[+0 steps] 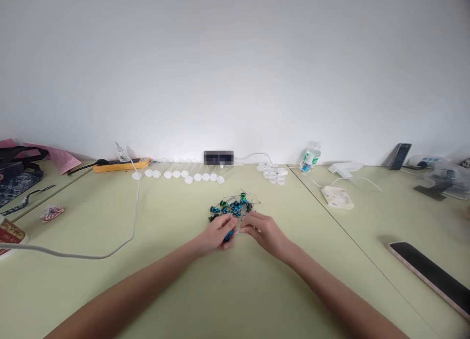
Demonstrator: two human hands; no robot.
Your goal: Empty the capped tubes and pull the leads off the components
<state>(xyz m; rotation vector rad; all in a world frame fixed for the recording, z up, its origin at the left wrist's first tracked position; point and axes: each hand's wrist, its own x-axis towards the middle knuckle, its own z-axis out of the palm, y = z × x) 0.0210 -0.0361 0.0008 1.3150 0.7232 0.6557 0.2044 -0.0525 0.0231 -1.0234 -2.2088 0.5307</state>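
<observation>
My left hand (216, 234) is closed around a small blue-and-black piece (228, 236), which shows below the thumb and fingers. Right beside it, my right hand (266, 231) has its thumb and fingertips pinched together. A thin pale strand seems to run between the two hands, but what the right fingertips grip is too small to make out. Just beyond the hands lies a loose pile of similar blue, green and black pieces (237, 208) with thin metal wires sticking out at many angles.
Clear tubes with white round ends (176, 174) lie in a row at the back. White round caps (272, 174) cluster to their right. A yellow power strip (121, 165), a white cable (134, 221), a bottle (310, 158) and a phone (433, 275) lie around.
</observation>
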